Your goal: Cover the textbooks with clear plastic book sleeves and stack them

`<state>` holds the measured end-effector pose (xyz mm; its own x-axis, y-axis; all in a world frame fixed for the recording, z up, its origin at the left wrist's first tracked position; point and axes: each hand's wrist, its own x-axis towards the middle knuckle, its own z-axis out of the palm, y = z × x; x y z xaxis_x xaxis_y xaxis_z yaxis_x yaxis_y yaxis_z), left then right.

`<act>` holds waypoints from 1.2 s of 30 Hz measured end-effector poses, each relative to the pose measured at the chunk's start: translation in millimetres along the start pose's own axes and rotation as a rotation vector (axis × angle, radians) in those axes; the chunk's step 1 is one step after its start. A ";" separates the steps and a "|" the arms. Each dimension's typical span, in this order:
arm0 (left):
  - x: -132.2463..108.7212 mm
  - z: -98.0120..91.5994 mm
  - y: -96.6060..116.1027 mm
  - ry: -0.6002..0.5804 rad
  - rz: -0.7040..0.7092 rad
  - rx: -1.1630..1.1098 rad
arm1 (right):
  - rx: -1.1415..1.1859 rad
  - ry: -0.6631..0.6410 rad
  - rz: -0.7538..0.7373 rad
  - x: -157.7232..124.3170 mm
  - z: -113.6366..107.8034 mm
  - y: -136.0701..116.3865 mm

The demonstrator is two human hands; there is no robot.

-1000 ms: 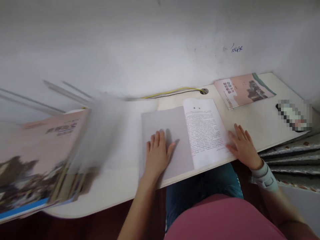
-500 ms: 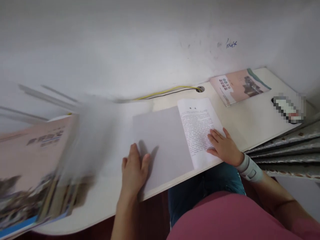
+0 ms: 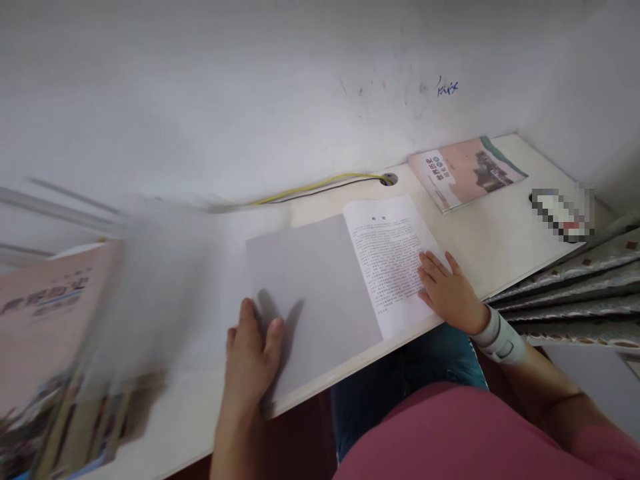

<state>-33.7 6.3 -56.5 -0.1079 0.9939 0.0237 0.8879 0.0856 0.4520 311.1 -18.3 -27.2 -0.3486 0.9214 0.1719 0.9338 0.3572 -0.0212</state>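
Observation:
A thin book lies open on the white desk, with a plain grey page [image 3: 305, 287] on its left and a printed page [image 3: 385, 253] with a short heading on its right. My left hand [image 3: 250, 360] is at the left edge of the grey page, fingers spread and casting a shadow on it. Whether its palm touches the paper I cannot tell. My right hand [image 3: 453, 293] rests flat on the right side of the printed page, fingers slightly apart. A light wristband [image 3: 499, 337] is around the right wrist.
A pink-covered book [image 3: 465, 173] lies on the desk [image 3: 505, 247], near a pixelated phone-like object [image 3: 563, 215]. At left stands a stack of books [image 3: 45, 333], partly blurred. A yellow cable [image 3: 310, 185] runs along the wall into a round hole. Patterned fabric [image 3: 590, 280] hangs at right.
The whole view has shifted slightly, so the desk items appear further left. Both hands keep nearly the same places on the open book, and its pages look unchanged.

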 end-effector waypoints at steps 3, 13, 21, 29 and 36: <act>0.5 1.2 0.2 0.002 0.006 0.016 | 0.032 0.046 -0.074 0.4 0.7 -20.2; -0.7 2.0 -1.2 0.020 0.033 0.018 | 0.030 0.004 -0.031 -0.7 24.1 -29.7; 0.9 -0.3 1.8 0.005 0.017 0.032 | 0.020 -0.020 0.018 -3.1 18.6 -21.4; 0.8 -0.2 4.3 -0.005 0.007 0.047 | 0.017 -0.029 0.046 -5.3 10.9 -13.3; 1.4 0.9 3.2 -0.008 0.029 0.065 | 0.032 -0.009 -0.031 1.3 11.2 -16.7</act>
<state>-30.6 8.0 -55.7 -0.0787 0.9965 0.0291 0.9179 0.0611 0.3921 294.2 -21.4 -37.7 -0.3785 0.9110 0.1641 0.9193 0.3905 -0.0478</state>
